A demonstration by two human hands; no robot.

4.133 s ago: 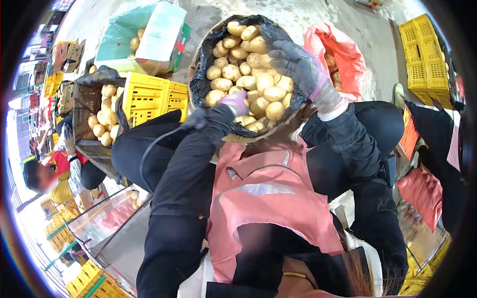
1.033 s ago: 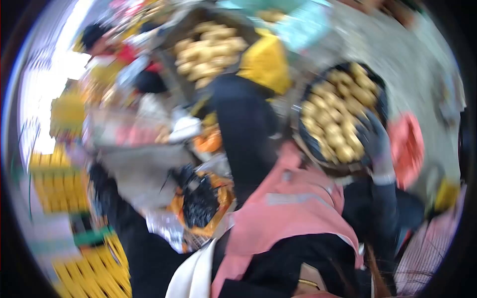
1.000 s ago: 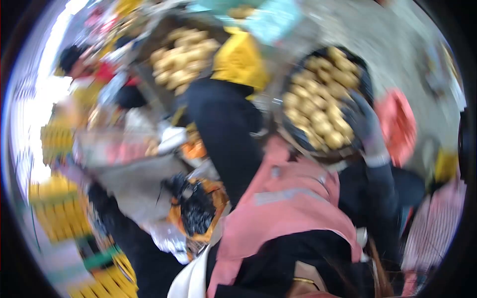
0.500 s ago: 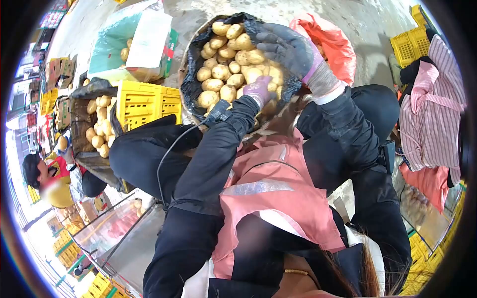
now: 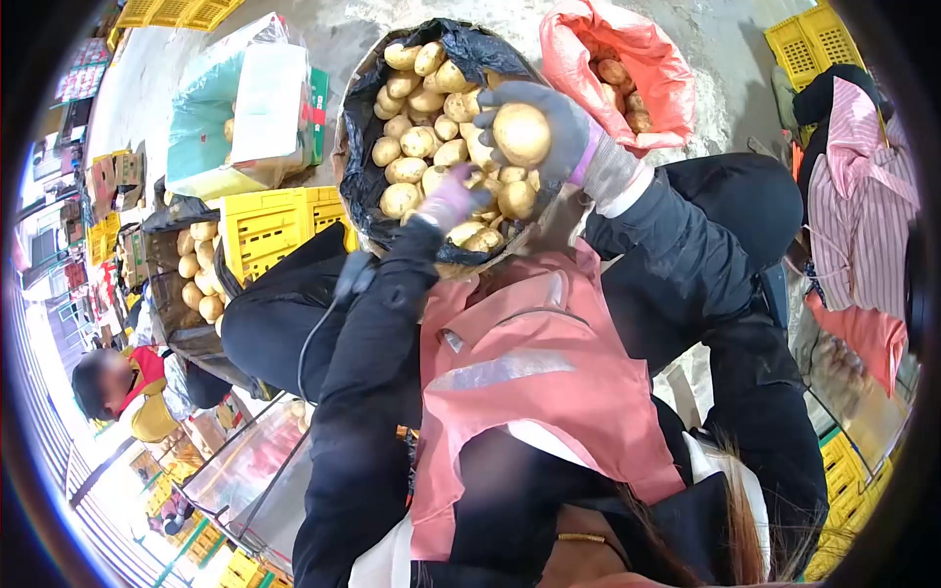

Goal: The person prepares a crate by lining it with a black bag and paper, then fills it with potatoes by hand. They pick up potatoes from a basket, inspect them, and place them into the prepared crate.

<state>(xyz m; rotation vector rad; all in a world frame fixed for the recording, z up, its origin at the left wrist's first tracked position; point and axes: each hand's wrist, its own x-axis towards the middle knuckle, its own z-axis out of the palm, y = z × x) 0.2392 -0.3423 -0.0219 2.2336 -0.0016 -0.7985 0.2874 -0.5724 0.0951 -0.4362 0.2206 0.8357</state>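
A round basket lined with black plastic (image 5: 355,186) stands between my knees, heaped with pale yellow potatoes (image 5: 419,143). Over its right side my right hand (image 5: 561,122), in a dark grey glove with a purple cuff, grips one large potato (image 5: 522,134). My left hand (image 5: 453,199), in a purple and grey glove, hovers at the basket's near left over the heap. Its fingers look apart and slightly blurred, with no potato visible in them. A small grey device with a cable (image 5: 355,275) sits at my left wrist.
An open red sack (image 5: 569,64) with potatoes stands beyond my right hand. To the left are a yellow crate (image 5: 263,235), a green-lined box (image 5: 201,127) and another dark-lined basket of potatoes (image 5: 167,279). A co-worker (image 5: 147,397) sits farther left. Striped cloth (image 5: 853,235) hangs at right.
My right hand, spread before, now holds a large potato in front of its palm. My left hand has drawn back leftward from the middle of the potatoes. The view has shifted slightly.
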